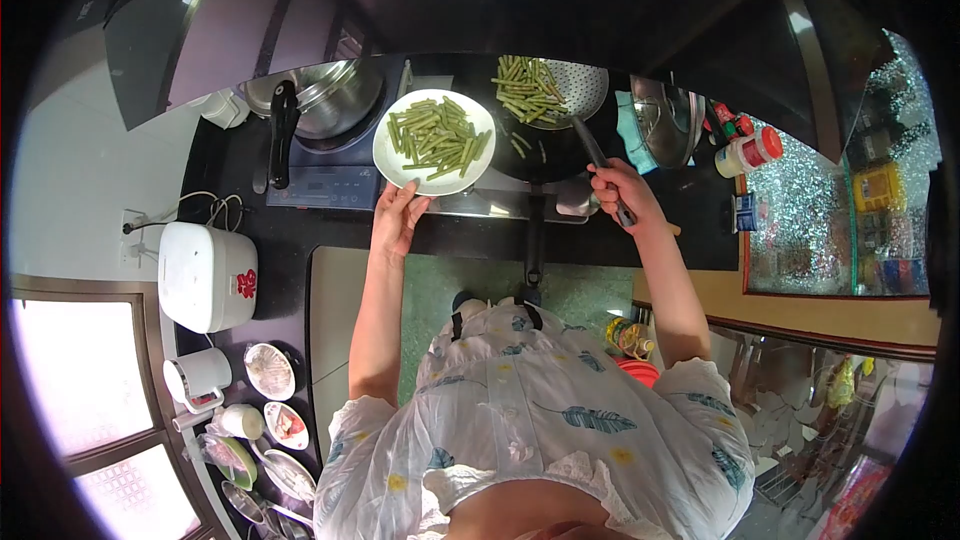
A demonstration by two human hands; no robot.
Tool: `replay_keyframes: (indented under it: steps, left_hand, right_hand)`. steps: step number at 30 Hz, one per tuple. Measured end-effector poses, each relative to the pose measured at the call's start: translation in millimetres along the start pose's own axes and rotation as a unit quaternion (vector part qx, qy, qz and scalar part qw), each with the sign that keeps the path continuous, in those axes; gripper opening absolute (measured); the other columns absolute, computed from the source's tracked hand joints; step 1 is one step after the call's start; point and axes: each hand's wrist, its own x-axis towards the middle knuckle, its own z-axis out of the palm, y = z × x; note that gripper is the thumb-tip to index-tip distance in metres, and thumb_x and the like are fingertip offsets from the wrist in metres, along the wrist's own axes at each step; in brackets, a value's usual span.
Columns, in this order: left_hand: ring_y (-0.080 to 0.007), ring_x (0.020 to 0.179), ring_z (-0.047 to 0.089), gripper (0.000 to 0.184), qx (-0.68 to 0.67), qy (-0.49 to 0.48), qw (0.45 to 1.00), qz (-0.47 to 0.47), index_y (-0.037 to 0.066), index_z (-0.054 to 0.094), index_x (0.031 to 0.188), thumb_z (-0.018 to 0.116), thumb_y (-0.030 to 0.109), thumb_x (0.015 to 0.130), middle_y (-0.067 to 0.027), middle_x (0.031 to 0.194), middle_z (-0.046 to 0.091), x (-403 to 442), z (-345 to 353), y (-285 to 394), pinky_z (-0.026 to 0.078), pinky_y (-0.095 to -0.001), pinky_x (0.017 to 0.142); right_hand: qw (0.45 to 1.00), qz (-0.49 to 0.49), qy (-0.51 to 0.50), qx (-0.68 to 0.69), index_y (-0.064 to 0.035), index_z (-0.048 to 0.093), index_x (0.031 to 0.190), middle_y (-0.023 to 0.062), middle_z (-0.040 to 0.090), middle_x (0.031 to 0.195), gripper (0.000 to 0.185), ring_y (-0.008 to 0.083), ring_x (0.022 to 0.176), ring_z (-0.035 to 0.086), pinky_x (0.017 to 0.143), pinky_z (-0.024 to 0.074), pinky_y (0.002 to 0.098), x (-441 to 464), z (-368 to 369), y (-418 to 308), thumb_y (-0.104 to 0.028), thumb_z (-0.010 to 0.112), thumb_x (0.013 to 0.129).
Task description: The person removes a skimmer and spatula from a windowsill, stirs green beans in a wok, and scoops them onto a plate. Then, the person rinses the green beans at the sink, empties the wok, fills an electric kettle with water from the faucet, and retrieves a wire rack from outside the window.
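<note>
While the white plate is pinched at its near rim by fingers of the left hand, the perforated skimmer is held in curled fingers of the right hand. Green beans are carried on both; some could be spilled beside the dark pan if either were tilted.

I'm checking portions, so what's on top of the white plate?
A pile of cut green beans lies on the white plate. The beans cover its middle, so anything beneath them can't be seen.
</note>
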Motion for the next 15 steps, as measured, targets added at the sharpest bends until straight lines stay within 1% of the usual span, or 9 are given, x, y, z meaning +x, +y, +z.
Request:
replay_keyframes:
  steps: [3,4,6,9,10,13,15]
  left_hand:
    - [-0.0246,0.094,0.066,0.044,0.007,-0.004,1.0,-0.009,0.003,0.046,0.13,0.06,0.009,0.089,-0.0113,0.118,0.059,7.3,2.8,-4.1,0.059,-0.022,0.071]
    - [-0.0238,0.092,0.067,0.042,0.008,-0.001,1.0,-0.011,0.002,0.047,0.129,0.06,0.008,0.09,-0.0112,0.114,0.061,8.3,4.5,-4.7,0.059,-0.0219,0.071]
    - [-0.0222,0.089,0.068,0.037,0.01,0.005,1.0,-0.017,0.001,0.049,0.125,0.059,0.007,0.09,-0.0109,0.107,0.064,10.8,8.5,-5.6,0.059,-0.0219,0.069]
    - [-0.0223,0.089,0.068,0.036,0.007,0.003,1.0,-0.01,0.002,0.05,0.124,0.059,0.007,0.09,-0.0104,0.106,0.065,15.1,14.4,-8.9,0.059,-0.0218,0.07]
    - [-0.0222,0.089,0.068,0.036,0.017,0.005,1.0,-0.016,0.002,0.05,0.125,0.059,0.007,0.09,-0.0104,0.106,0.065,19.4,13.6,-10.0,0.059,-0.0217,0.07]
    - [-0.022,0.089,0.068,0.038,0.046,0.011,0.998,-0.033,0.003,0.049,0.126,0.058,0.006,0.09,-0.01,0.108,0.064,32.3,17.1,-12.0,0.058,-0.0214,0.071]
    - [-0.0219,0.089,0.068,0.039,0.067,0.022,0.997,-0.038,0.003,0.048,0.127,0.058,0.006,0.09,-0.0097,0.11,0.063,36.4,31.7,-11.9,0.058,-0.0209,0.071]
  right_hand:
    - [1.0,0.019,0.015,0.006,-0.0015,0.051,0.1,0.001,0.051,0.07,0.014,0.0026,0.049,0.04,0.039,0.0282,0.0185,-9.9,-7.4,-9.5,-0.008,0.056,0.089]
    - [0.999,0.031,0.021,0.011,-0.0013,0.051,0.099,0.001,0.051,0.07,0.013,0.0026,0.05,0.04,0.039,0.0283,0.0184,-12.2,-8.6,-12.4,-0.008,0.056,0.089]
    - [1.0,0.016,0.016,0.0,-0.001,0.051,0.1,0.0012,0.051,0.07,0.013,0.0026,0.049,0.04,0.038,0.0283,0.0185,-17.1,-14.1,-5.4,-0.008,0.056,0.09]
    - [0.999,0.018,0.026,-0.006,-0.0009,0.052,0.101,0.001,0.05,0.069,0.014,0.0028,0.049,0.04,0.037,0.0279,0.0188,-25.4,-18.9,-8.5,-0.008,0.055,0.09]
    - [0.999,0.021,0.031,-0.006,-0.001,0.052,0.102,0.0008,0.05,0.069,0.014,0.0029,0.048,0.04,0.037,0.0277,0.019,-28.6,-17.9,-12.5,-0.008,0.055,0.09]
    - [0.995,-0.003,0.062,-0.072,-0.0011,0.051,0.104,0.0004,0.049,0.068,0.016,0.003,0.048,0.039,0.036,0.0273,0.019,-47.7,-4.4,-20.2,-0.008,0.054,0.09]
    - [0.995,-0.007,0.041,-0.093,-0.0012,0.051,0.105,0.0001,0.048,0.067,0.016,0.0031,0.047,0.039,0.037,0.0285,0.0191,-61.4,1.6,-30.4,-0.008,0.053,0.091]
